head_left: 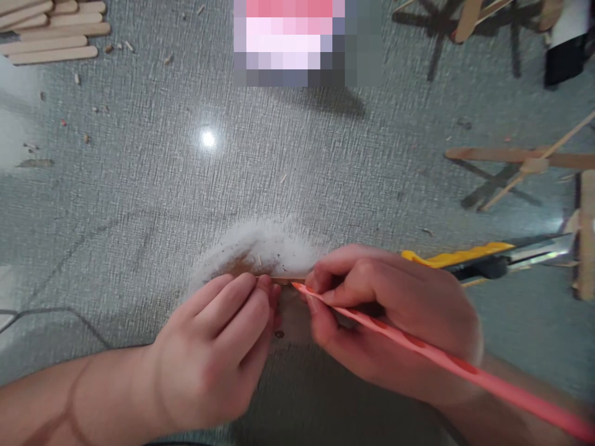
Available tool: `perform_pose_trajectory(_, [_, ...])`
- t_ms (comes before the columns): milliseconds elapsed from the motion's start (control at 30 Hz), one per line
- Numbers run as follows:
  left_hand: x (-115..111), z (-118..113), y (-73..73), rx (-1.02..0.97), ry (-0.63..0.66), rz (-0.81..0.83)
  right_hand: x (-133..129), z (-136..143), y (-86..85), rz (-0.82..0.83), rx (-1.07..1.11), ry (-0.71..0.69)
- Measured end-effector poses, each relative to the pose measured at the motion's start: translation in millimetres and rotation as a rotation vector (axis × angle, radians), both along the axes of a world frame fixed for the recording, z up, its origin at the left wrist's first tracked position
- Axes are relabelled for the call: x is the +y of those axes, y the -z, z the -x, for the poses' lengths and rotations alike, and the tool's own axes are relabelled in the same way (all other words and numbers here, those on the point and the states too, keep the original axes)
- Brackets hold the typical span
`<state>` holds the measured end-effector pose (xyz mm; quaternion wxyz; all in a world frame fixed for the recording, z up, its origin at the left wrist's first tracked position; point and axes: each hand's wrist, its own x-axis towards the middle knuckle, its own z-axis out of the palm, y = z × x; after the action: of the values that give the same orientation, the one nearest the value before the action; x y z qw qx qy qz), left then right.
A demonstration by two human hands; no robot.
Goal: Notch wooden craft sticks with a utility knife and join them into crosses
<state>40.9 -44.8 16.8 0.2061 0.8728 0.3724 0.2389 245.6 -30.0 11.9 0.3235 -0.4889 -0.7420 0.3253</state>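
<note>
Between my two hands a thin wooden stick (289,280) lies edge-on above the table. My left hand (227,341) is closed, pinching the stick's left part between thumb and fingers. A pink pencil (395,334) slants from the lower right, its orange tip touching or very near the stick. My right hand (376,316) is closed around the pencil's front part, and its fingertips also meet the stick's right end. White powder with a brown patch (260,244) lies on the table just beyond the stick.
A yellow-and-black cutter (483,263) with its blade out lies right of my right hand. Flat wooden sticks (60,28) are piled at the upper left. Joined stick pieces (532,164) stand at the right. A pixelated patch covers the top centre. A thin cable (60,310) runs at the left.
</note>
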Motion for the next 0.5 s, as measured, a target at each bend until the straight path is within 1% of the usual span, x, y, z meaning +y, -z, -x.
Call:
perform_pose_trajectory(267, [-0.3, 0.2, -0.9, 0.013, -0.003, -0.007, -2.6, -0.3, 1.7, -0.003, 0.019, 0.004])
perform_pose_trajectory(500, [-1.6, 0.2, 0.2, -0.008, -0.016, 0.020, -0.4, 0.4, -0.2, -0.011, -0.021, -0.010])
